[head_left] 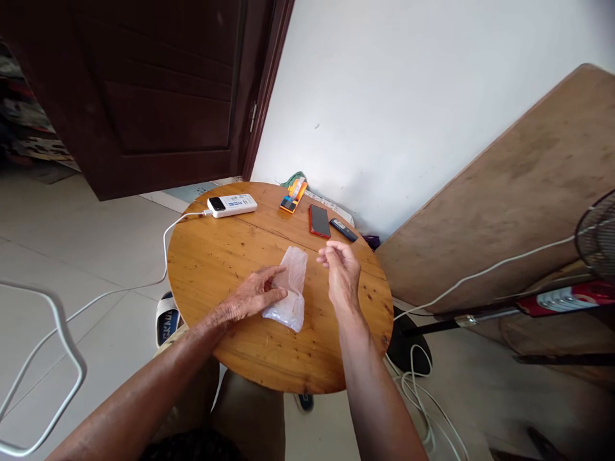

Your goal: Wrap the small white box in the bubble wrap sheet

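A bubble wrap pouch (294, 264) lies folded on the round wooden table (202, 262), its lower part bulging slightly. My left hand (257, 292) rests over its left side, thumb and fingers apart and laid on the plastic. Just right of the pouch, my right hand (342, 266) is raised above the table with its fingers curled in toward the thumb. Whatever may be between those fingertips is too small to make out.
Toward the back of the table are a white power bank (235, 205) with a cable, an orange tape dispenser (294, 195), a red-edged phone (319, 221) and a dark slim device (343, 229). A fan (598, 230) stands right; cables (418, 390) lie on the floor.
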